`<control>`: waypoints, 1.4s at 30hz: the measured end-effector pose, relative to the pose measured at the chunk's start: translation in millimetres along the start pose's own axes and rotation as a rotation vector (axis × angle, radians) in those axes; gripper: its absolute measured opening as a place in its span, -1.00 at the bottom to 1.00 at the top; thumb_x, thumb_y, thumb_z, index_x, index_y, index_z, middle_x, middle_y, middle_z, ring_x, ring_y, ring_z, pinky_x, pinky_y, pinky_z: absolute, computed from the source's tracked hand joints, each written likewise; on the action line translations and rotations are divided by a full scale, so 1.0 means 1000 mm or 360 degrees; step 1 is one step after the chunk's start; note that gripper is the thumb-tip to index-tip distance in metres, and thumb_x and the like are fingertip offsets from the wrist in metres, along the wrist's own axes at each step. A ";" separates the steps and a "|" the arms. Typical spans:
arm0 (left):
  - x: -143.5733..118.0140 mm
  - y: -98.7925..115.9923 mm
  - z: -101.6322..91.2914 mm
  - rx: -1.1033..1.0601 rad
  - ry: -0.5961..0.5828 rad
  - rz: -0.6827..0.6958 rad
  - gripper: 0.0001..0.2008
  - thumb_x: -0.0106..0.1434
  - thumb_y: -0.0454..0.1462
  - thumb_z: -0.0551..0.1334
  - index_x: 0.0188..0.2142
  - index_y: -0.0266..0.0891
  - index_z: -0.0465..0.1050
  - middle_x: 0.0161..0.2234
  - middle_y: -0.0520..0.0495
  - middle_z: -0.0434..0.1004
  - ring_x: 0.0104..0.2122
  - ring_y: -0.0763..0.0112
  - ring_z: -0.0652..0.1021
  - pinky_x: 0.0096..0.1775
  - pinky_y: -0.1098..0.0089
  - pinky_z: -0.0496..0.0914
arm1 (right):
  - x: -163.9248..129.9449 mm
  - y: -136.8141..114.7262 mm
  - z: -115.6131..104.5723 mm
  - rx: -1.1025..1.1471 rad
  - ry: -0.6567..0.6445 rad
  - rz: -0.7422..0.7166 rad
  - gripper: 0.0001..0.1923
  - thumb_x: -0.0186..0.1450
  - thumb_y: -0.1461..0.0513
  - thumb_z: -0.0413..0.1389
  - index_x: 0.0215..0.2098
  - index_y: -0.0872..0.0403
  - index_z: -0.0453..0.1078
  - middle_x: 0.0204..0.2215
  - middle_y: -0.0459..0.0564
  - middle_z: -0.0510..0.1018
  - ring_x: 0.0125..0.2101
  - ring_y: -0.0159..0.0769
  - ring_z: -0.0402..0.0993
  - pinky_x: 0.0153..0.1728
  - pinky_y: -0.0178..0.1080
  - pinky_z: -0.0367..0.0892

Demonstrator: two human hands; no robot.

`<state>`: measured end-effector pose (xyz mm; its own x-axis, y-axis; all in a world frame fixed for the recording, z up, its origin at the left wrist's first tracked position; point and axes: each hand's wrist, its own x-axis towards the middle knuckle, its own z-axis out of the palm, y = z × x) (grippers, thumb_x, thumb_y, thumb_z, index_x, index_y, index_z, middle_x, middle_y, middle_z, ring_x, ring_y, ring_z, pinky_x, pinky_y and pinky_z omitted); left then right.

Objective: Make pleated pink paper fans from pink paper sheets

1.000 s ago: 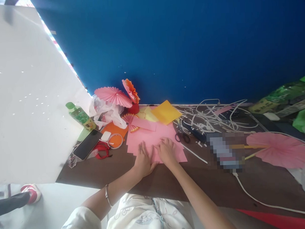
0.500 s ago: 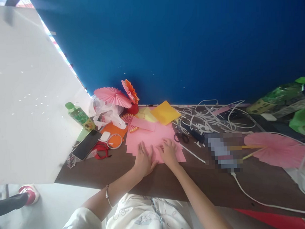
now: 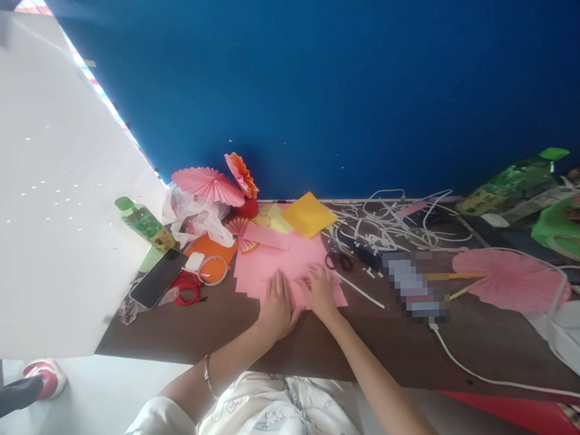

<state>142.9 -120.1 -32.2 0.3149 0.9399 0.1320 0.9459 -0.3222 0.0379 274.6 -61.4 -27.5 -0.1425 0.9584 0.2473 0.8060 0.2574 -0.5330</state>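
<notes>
Several pink paper sheets (image 3: 301, 252) lie overlapping on the dark table in front of me. My left hand (image 3: 278, 308) rests flat on their near part, fingers stretched forward and together, thumb out to the right. Just to its right, my right hand (image 3: 320, 294) has its fingers bent and pressed down on the pink paper, thumb close to the index finger. A crease or paper edge runs between the two hands, partly hidden beneath them. A pink paper strip (image 3: 266, 237) and a small pleated paper fan (image 3: 241, 229) lie at the far edge of the sheets.
Black-handled scissors (image 3: 339, 261) and tangled white cables (image 3: 404, 220) are on the right, with a pink round fan (image 3: 511, 278) farther over. Yellow paper (image 3: 309, 214) sits behind. At left are a phone (image 3: 159, 278), orange paper (image 3: 219, 251) and a green-capped bottle (image 3: 145, 224).
My left hand has shifted slightly right, toward my right hand, its fingers now closer together on the paper. The whole view has moved a little; the right hand stays in place.
</notes>
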 end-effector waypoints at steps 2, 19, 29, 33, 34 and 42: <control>0.000 -0.002 -0.001 -0.0018 -0.0012 0.0006 -0.27 0.28 -0.01 -0.16 0.21 -0.62 -0.12 0.21 -0.58 -0.11 0.22 -0.09 -0.03 0.14 -0.01 -0.04 | 0.000 0.001 -0.002 -0.0040 -0.0003 0.0004 -0.77 0.22 0.14 0.01 -0.51 0.07 0.36 -0.11 0.10 0.39 -0.02 -0.03 0.17 -0.04 0.08 0.04; 0.002 0.000 -0.002 0.0025 -0.0064 -0.0016 -0.26 0.26 -0.01 -0.13 0.21 -0.61 -0.16 0.20 -0.58 -0.09 0.22 -0.08 -0.01 0.15 0.00 -0.07 | 0.006 0.006 -0.002 -0.0255 -0.0018 -0.0108 -0.73 0.25 0.13 -0.01 -0.55 0.07 0.31 -0.06 0.10 0.36 0.04 0.01 0.10 -0.06 0.14 0.04; 0.002 0.001 -0.006 0.0023 -0.0067 0.0007 -0.28 0.27 0.00 -0.16 0.21 -0.57 -0.10 0.19 -0.56 -0.04 0.21 -0.12 -0.01 0.13 -0.02 -0.05 | 0.008 0.001 -0.004 -0.0250 -0.0062 0.0065 -0.66 0.20 0.05 0.03 -0.60 0.09 0.34 0.00 0.14 0.30 0.09 0.11 0.00 -0.06 0.22 0.02; 0.002 0.003 -0.006 0.0042 -0.0076 0.0006 -0.29 0.27 -0.01 -0.14 0.21 -0.56 -0.10 0.19 -0.56 -0.05 0.21 -0.11 0.00 0.13 -0.04 -0.08 | 0.004 0.006 -0.006 -0.0212 -0.0045 -0.0019 -0.72 0.21 0.07 0.04 -0.53 0.08 0.37 0.01 0.12 0.30 0.10 0.08 0.00 -0.06 0.19 0.04; 0.003 0.003 -0.006 0.0046 -0.0078 0.0010 -0.29 0.27 -0.02 -0.14 0.21 -0.57 -0.11 0.19 -0.57 -0.05 0.21 -0.11 0.00 0.13 -0.05 -0.09 | 0.003 0.007 -0.007 -0.0212 -0.0033 -0.0034 -0.72 0.22 0.08 0.04 -0.53 0.08 0.38 0.02 0.12 0.30 0.11 0.09 -0.01 -0.06 0.18 0.05; 0.004 0.005 -0.008 0.0039 -0.0080 -0.0018 -0.30 0.27 -0.01 -0.13 0.20 -0.55 -0.07 0.18 -0.56 0.00 0.21 -0.12 0.00 0.13 -0.03 -0.08 | 0.005 0.009 -0.007 -0.0328 -0.0022 -0.0089 -0.68 0.24 0.08 0.01 -0.52 0.10 0.42 0.01 0.13 0.32 0.11 0.08 -0.02 -0.02 0.12 0.03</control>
<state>148.5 -119.2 -23.4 0.3069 0.9482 0.0815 0.9509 -0.3090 0.0147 285.3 -55.3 -25.6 -0.1971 0.9454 0.2597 0.8968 0.2809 -0.3419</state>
